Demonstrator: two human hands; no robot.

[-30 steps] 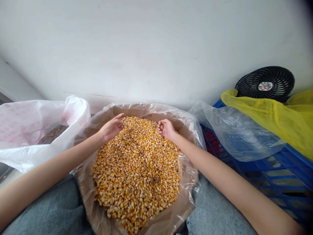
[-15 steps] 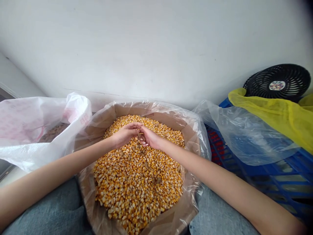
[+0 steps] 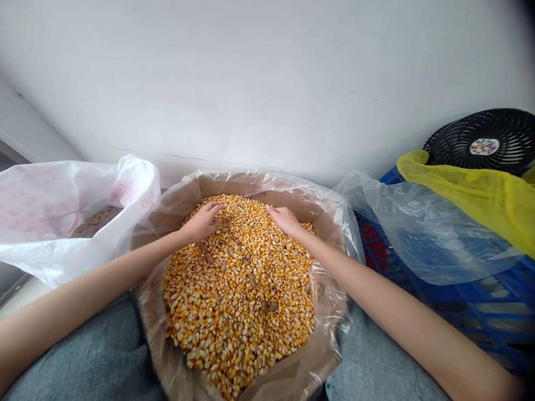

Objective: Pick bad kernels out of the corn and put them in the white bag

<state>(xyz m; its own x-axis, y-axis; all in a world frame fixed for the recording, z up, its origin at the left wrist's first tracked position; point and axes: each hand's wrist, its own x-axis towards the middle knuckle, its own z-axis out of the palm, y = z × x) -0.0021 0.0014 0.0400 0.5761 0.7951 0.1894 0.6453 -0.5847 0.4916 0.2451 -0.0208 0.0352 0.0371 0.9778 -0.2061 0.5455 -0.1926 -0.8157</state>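
Yellow corn kernels (image 3: 234, 312) fill a cardboard box (image 3: 271, 197) lined with a clear plastic bag (image 3: 330, 328). Several brown lumps (image 3: 273, 306) lie among the kernels, near the middle. My left hand (image 3: 204, 221) rests on the far left part of the corn, fingers apart and pointing right, with nothing seen in it. At the far right of the corn is my right hand (image 3: 285, 220), low against the kernels; its fingertips seem partly sunk in them, and its fingers are only partly visible. A wide strip of corn separates the two hands.
At the left stands a white sack (image 3: 54, 250) with brown pieces (image 3: 95, 221) inside. Blue crates (image 3: 472, 312) at the right bear clear plastic (image 3: 438, 239), a yellow mesh (image 3: 472, 192) and a black fan cover (image 3: 455, 142). A white wall (image 3: 259, 89) rises behind the box.
My hands have parted from their touching position above the corn, the left moving left and the right moving right. Brown lumps show where the hands were. The view has shifted slightly.
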